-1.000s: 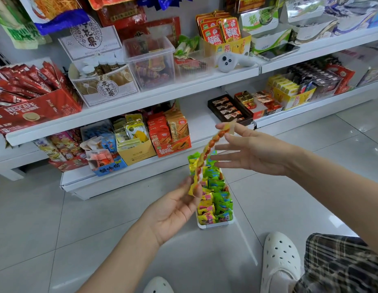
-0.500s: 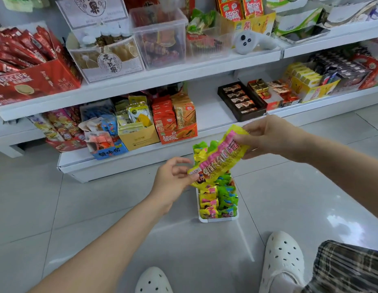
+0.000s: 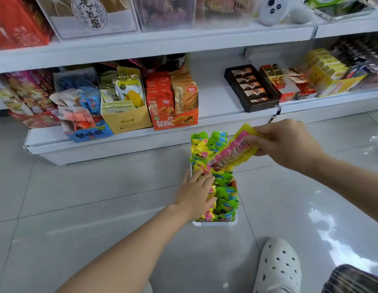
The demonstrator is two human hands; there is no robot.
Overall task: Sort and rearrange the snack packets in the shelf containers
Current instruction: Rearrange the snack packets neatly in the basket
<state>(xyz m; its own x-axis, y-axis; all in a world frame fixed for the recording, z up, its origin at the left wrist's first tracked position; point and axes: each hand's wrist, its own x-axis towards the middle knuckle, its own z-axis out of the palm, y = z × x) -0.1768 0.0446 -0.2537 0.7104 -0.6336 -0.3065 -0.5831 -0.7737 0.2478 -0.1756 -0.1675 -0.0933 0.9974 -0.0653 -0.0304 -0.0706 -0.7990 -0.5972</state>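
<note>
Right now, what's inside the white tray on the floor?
White tray: rows of green and yellow-pink snack packets standing on edge. The left hand covers part of the left row; the tray bottom is hidden.

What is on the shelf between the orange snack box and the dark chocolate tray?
Head view: between the orange snack box and dark chocolate tray, only bare white shelf.

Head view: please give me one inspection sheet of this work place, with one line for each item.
Surface: glossy grey tiled floor.
Job's things: white tray on the floor, packed with green and yellow packets; yellow-pink packet above it.
Clutter: white clog.
Grippers: right hand pinches the yellow-pink packet; left hand rests on the tray's packets.
Cables: nothing seen.
Surroundings: white shelves with snack boxes.
</note>
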